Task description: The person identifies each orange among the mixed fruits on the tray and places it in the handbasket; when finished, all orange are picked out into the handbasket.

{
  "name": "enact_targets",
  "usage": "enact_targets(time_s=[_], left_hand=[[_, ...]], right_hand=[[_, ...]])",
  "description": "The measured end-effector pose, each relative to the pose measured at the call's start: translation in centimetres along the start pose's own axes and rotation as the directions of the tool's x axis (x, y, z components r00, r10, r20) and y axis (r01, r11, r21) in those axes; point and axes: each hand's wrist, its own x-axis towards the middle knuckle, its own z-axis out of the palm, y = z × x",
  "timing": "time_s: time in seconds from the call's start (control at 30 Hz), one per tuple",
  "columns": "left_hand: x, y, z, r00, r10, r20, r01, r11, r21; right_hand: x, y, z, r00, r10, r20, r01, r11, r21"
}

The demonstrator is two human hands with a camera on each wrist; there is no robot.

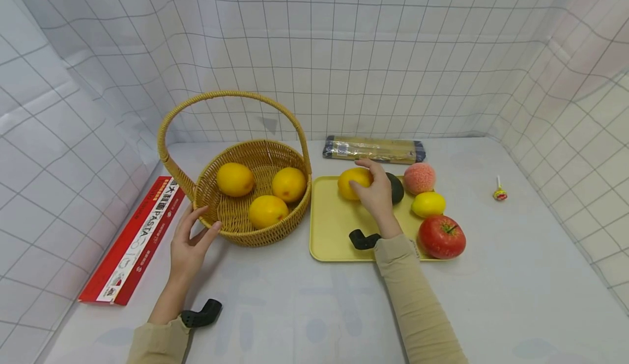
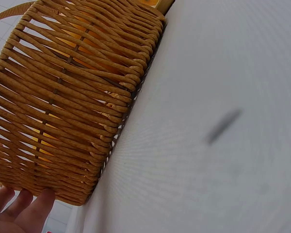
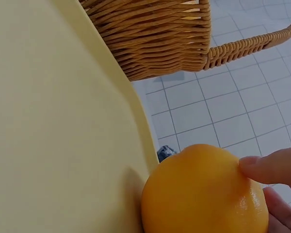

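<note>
My right hand (image 1: 377,192) is over the yellow tray (image 1: 331,238), thumb and fingers around an orange-yellow, lemon-shaped fruit (image 1: 352,183). In the right wrist view the thumb presses this smooth fruit (image 3: 201,191) from one side, with other fingers partly hidden behind it. A woven basket (image 1: 260,238) with a tall handle stands to the left; inside lie three similar orange-yellow fruits (image 1: 267,212). At its left rim is my left hand (image 1: 190,246), fingers spread. The left wrist view shows its fingertips (image 2: 41,201) against the wicker wall.
On the tray's right side are a dark green fruit (image 1: 396,188), a peach (image 1: 420,178), a yellow lemon (image 1: 428,204) and a red apple (image 1: 441,237). A pasta packet (image 1: 373,149) lies behind it. The red pasta box (image 1: 132,244) lies far left, a lollipop (image 1: 500,194) far right.
</note>
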Motion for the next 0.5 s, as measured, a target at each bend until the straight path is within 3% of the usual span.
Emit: enact_targets(time_s=[0.5], left_hand=[[0.05,-0.18,-0.02,1.000,-0.003,-0.001,0.003,1.000,0.007]], right_hand=[[0.07,0.19,0.02,0.998,0.064,0.024,-0.063,0.997,-0.052]])
